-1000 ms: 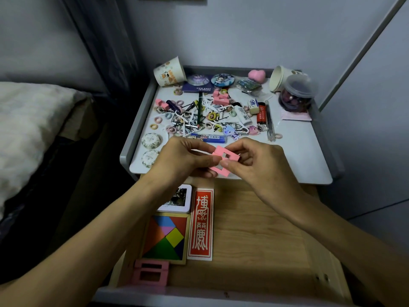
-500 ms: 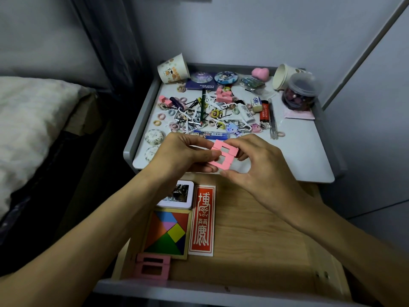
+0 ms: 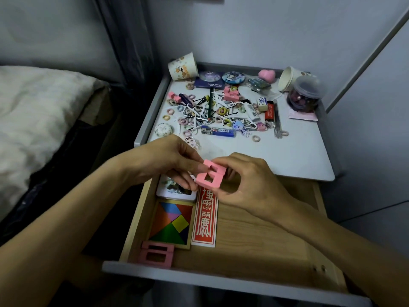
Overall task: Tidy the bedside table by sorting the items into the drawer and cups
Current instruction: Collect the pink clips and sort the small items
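My left hand (image 3: 163, 160) and my right hand (image 3: 245, 185) together pinch a pink frame-shaped block (image 3: 210, 176) above the back of the open wooden drawer (image 3: 254, 235). In the drawer lie a colourful tangram (image 3: 171, 224), a red card with characters (image 3: 204, 216), a white photo card (image 3: 174, 191) and another pink block (image 3: 156, 254). The grey tabletop (image 3: 287, 156) behind holds a heap of hair ties, clips and keychains. One paper cup (image 3: 183, 66) lies on its side at the back left, another (image 3: 288, 78) at the back right.
A bed with a pale blanket (image 3: 33, 120) lies to the left. On the table are a blue lead box (image 3: 218, 131), a red lighter (image 3: 270, 111), a clear jar (image 3: 304, 96), a pink heart (image 3: 266, 74) and more pink blocks (image 3: 231, 95). Walls close in behind and right.
Both hands have drawn the pink block back from over the table's front edge to above the drawer, turning it between the fingers. The view has tilted slightly.
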Demonstrator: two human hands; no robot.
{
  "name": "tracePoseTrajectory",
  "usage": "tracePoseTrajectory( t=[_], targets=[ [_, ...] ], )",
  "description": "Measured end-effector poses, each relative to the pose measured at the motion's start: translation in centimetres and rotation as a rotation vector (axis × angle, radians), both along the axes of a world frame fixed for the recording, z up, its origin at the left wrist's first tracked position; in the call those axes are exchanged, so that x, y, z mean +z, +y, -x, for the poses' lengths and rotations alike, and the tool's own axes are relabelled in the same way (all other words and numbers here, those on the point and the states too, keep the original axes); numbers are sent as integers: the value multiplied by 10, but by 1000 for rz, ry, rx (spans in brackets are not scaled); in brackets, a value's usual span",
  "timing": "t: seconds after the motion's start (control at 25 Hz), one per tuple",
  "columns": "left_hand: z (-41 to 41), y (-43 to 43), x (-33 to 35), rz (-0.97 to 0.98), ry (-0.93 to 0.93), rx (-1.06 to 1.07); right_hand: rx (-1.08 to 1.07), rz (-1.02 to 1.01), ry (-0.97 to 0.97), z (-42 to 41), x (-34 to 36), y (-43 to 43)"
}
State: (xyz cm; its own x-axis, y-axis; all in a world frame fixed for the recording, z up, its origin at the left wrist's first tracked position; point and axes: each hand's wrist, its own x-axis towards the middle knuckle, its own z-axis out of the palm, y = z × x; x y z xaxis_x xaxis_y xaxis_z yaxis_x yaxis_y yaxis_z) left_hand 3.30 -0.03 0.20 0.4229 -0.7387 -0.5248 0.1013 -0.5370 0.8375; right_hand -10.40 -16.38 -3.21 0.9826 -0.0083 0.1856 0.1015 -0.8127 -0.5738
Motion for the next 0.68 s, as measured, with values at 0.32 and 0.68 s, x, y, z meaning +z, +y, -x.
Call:
tracePoseTrajectory(
  t=[0.32,0.68],
  targets=[
    [1,44,-13,-648,-796,-53,351,82,327,16,-58,45],
    [4,51,-73,-838,-943,-203,601,458,366,18,-103,71]
  ],
)
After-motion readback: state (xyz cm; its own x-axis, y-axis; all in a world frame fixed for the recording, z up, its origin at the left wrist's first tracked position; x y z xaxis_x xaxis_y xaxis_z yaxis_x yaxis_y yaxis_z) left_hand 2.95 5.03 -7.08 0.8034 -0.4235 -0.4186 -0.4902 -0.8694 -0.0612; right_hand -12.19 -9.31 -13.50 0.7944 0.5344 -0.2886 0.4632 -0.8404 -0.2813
